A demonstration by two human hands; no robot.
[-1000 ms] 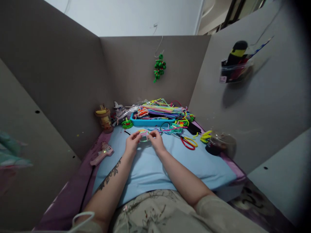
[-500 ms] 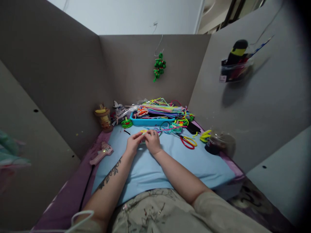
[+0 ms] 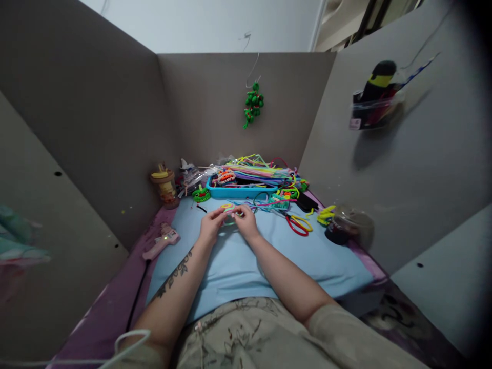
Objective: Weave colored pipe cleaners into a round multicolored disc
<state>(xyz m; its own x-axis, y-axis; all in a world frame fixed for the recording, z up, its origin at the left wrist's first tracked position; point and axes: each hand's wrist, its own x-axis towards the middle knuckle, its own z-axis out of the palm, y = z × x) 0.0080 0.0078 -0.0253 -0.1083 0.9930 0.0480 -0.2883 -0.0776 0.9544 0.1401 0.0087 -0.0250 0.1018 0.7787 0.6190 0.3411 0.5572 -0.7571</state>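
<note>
Over the middle of the blue cloth, my left hand (image 3: 210, 226) pinches a small curled piece of pipe cleaner (image 3: 228, 207) in yellow, pink and pale green. My right hand (image 3: 247, 223) is closed at its other side, thumb and fingers gripping the piece's right end. A thin greenish strand of it shows below, between both hands; the fingers partly cover the rest. Just behind them lie loose blue and pink pipe cleaners (image 3: 265, 206).
A blue tray (image 3: 242, 193) heaped with colourful pipe cleaners stands at the back. Red-and-yellow-handled scissors (image 3: 298, 225) lie to the right, near a dark jar (image 3: 336, 234). At left are a pink glue gun (image 3: 161, 243) with its cord and a brown cup (image 3: 165, 189). Grey panels surround the table.
My right hand has shifted slightly right, away from the left hand. More of the curled pipe cleaner now shows between them.
</note>
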